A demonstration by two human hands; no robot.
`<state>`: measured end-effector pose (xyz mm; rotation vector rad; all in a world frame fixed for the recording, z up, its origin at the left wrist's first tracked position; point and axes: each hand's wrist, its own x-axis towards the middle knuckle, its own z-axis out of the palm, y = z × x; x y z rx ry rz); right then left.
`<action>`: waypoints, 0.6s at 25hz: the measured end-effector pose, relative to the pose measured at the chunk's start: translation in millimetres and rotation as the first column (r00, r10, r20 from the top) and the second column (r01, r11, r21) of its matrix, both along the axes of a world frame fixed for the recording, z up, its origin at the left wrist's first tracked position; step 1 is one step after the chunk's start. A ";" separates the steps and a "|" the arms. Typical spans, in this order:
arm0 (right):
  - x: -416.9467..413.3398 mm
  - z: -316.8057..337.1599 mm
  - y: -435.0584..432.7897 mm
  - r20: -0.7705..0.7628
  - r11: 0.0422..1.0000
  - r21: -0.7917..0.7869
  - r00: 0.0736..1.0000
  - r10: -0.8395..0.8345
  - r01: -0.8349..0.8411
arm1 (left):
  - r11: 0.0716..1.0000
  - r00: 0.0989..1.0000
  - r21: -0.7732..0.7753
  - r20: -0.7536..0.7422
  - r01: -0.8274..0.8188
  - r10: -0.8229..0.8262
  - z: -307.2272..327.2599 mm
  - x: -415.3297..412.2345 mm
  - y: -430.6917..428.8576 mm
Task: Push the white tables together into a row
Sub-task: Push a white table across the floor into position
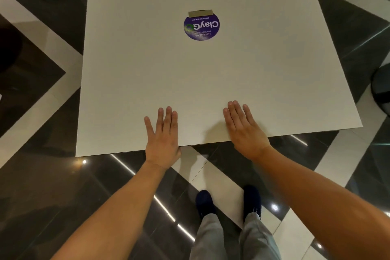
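Observation:
One square white table (130,65) fills the middle of the view, with a round purple sticker (201,27) taped near its centre. My left hand (163,133) lies flat, palm down, on the near edge of the tabletop, its thumb under or at the edge. My right hand (244,129) lies flat beside it on the same edge, fingers together and pointing away from me. Neither hand holds anything. No second table is in view.
The floor is glossy dark tile with broad white stripes (221,192). A dark round seat or table base (382,91) stands at the right edge, close to the table's near right corner. Another dark shape (8,48) sits at the far left. My feet (228,202) stand just behind the table.

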<state>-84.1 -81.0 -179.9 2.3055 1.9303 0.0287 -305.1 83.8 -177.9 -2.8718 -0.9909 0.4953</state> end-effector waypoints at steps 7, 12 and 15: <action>29.0 6.8 -15.9 0.024 0.997 -0.035 0.997 0.071 -0.070 | 1.000 1.000 -0.023 0.018 -0.021 0.021 -1.1 19.1 -23.7; 31.7 9.0 -24.1 0.069 0.996 -0.083 0.997 0.035 -0.029 | 1.000 1.000 -0.006 -0.008 0.008 -0.008 0.0 23.0 -30.3; 22.3 3.4 -17.1 0.084 0.994 -0.105 0.996 0.014 -0.005 | 0.999 0.999 0.031 -0.035 0.032 -0.031 0.0 15.9 -20.5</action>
